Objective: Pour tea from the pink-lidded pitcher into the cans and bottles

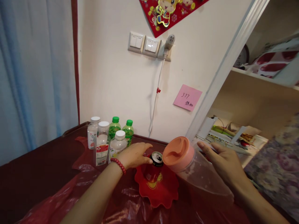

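My right hand (pixel 223 161) is wrapped round the handle side of a clear plastic pitcher (pixel 203 174) with an orange lid (pixel 178 154). The pitcher is tilted, with its lid close to the top of a red drink can (pixel 155 168). The can stands upright on a red scalloped mat (pixel 161 193), its top opened. My left hand (pixel 136 155), with a red bead bracelet (pixel 118 165), is just left of the can. Its fingers are stretched out and the thumb is at the can's rim; whether it presses on it I cannot tell.
Left of the can stand several bottles, some with white caps (pixel 120 134), two with green caps (pixel 115 119). Red plastic film (pixel 77 189) covers part of the dark table (pixel 21 174). Behind, a plug cord (pixel 154 109) hangs down the wall; shelves (pixel 263 77) are at right.
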`<state>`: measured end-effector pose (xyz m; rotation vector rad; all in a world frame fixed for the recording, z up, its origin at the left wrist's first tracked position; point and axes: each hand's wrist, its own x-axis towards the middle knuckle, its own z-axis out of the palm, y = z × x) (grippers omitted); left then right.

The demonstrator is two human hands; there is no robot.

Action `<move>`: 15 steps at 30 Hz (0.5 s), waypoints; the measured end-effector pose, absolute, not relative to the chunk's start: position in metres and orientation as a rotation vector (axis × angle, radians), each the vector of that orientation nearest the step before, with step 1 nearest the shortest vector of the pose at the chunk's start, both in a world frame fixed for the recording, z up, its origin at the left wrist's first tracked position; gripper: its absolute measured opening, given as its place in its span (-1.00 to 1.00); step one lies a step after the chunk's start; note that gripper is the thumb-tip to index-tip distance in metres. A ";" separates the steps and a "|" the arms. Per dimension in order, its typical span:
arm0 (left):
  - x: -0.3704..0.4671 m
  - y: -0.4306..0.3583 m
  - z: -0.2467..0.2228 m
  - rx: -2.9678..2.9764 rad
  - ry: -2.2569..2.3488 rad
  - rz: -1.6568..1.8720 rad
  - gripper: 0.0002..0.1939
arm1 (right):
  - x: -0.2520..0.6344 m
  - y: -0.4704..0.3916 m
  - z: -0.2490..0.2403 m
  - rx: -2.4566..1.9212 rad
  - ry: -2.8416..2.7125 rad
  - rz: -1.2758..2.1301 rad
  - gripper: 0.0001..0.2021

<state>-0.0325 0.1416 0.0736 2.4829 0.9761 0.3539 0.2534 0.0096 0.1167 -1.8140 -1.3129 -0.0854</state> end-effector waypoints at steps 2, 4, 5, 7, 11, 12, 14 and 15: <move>-0.032 0.142 0.073 2.488 0.982 0.354 -0.33 | 0.253 0.010 0.117 -1.817 -1.314 -0.089 -0.37; -0.032 0.143 0.072 2.497 0.987 0.353 -0.33 | 0.252 0.010 0.117 -1.816 -1.316 -0.094 -0.37; -0.032 0.143 0.072 2.500 0.987 0.352 -0.33 | 0.252 0.010 0.118 -1.819 -1.317 -0.094 -0.38; -0.032 0.144 0.071 2.504 0.984 0.356 -0.32 | 0.251 0.010 0.118 -1.825 -1.319 -0.094 -0.38; -0.033 0.145 0.070 2.500 0.985 0.368 -0.32 | 0.252 0.010 0.118 -1.805 -1.338 -0.124 -0.39; -0.033 0.145 0.070 2.497 0.985 0.370 -0.32 | 0.253 0.010 0.118 -1.802 -1.342 -0.129 -0.39; -0.033 0.144 0.071 2.494 0.985 0.370 -0.33 | 0.253 0.009 0.118 -1.810 -1.338 -0.124 -0.39; -0.033 0.144 0.071 2.494 0.988 0.367 -0.33 | 0.254 0.009 0.118 -1.817 -1.332 -0.115 -0.39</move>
